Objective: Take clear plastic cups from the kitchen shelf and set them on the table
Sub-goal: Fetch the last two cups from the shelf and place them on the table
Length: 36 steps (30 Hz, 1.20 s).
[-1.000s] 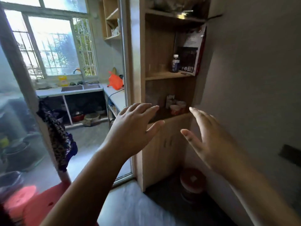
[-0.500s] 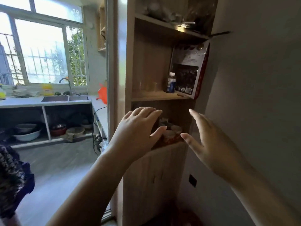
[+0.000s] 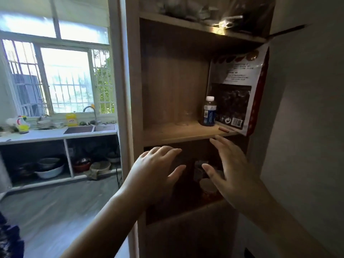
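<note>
A tall wooden shelf unit [image 3: 178,134] fills the middle of the view. On its middle board stand faint clear plastic cups [image 3: 183,118], just left of a small dark bottle [image 3: 209,112] with a white cap. My left hand [image 3: 154,172] and my right hand [image 3: 230,172] are raised in front of the compartment below that board, both empty with fingers spread. Each hand is below the cups and touches nothing.
A large red-edged food bag [image 3: 240,90] leans at the right of the middle board. Jars [image 3: 208,185] sit in the lower compartment behind my hands. A grey wall [image 3: 307,127] is close on the right. The kitchen counter with sink [image 3: 89,129] lies to the left.
The view has closed in on the shelf and tilted up. Both hands have risen toward the middle board and stay empty.
</note>
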Each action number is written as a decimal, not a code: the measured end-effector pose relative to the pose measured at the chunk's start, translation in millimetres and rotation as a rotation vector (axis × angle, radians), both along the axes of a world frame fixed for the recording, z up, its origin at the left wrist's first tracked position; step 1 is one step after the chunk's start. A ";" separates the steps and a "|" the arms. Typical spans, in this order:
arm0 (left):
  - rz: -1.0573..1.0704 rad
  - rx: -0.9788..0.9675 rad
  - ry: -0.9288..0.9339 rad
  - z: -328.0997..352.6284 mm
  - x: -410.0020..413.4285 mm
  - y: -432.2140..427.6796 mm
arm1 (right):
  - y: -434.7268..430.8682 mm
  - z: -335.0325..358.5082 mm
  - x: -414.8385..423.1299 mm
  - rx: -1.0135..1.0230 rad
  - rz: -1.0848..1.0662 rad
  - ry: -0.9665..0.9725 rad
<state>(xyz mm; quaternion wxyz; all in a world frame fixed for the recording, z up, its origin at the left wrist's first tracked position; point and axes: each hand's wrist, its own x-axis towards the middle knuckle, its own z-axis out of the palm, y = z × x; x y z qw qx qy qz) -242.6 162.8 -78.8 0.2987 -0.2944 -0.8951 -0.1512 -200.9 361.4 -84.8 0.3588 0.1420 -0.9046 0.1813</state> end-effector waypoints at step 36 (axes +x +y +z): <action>0.445 -0.082 -0.263 28.6 -397.7 97.6 | 88.0 34.0 -436.2 0.294 0.400 -0.037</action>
